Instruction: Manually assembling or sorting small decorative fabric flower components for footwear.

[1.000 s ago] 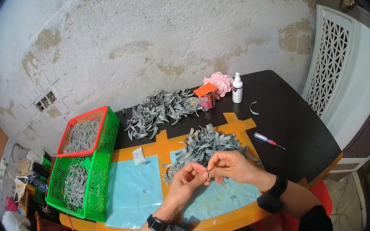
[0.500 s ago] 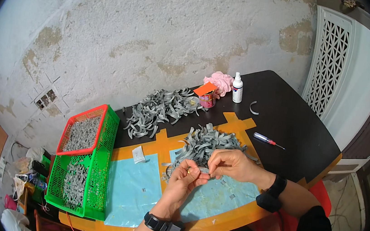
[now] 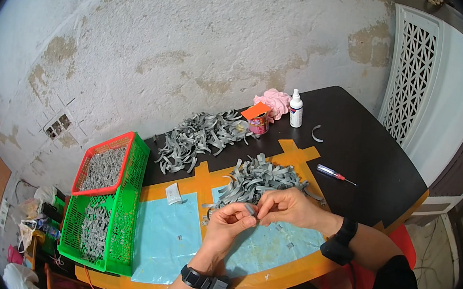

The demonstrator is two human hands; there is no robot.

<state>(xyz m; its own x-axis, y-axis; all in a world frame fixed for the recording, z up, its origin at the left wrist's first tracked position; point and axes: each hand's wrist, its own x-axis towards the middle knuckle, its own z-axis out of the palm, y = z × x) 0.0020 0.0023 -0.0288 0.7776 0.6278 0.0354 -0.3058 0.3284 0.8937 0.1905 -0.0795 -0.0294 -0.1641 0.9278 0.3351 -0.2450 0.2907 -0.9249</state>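
Over the blue sheet (image 3: 280,244), my left hand (image 3: 225,226) is closed, with a small grey piece (image 3: 250,209) showing between its thumb and fingers. My right hand (image 3: 288,208) is pinched close against the left fingertips; the piece's right end and anything in those fingers are hidden. Just beyond both hands lies a heap of curved grey strips (image 3: 262,176), partly covered by my fingers. A second pile of such strips (image 3: 200,141) spreads across the dark tabletop (image 3: 368,148) farther back.
At left, a red basket (image 3: 129,158) rests on a green basket (image 3: 127,218); both hold many small grey pieces. A screwdriver (image 3: 334,174) and one curved strip (image 3: 315,133) lie right. Farther back are a spray bottle (image 3: 296,111), a can (image 3: 257,126) and pink cloth (image 3: 273,101).
My fingers have shifted around the small piece, which now sticks up above the left hand's fingers. The left fingers have curled in more. Both wrists stay nearly in place.
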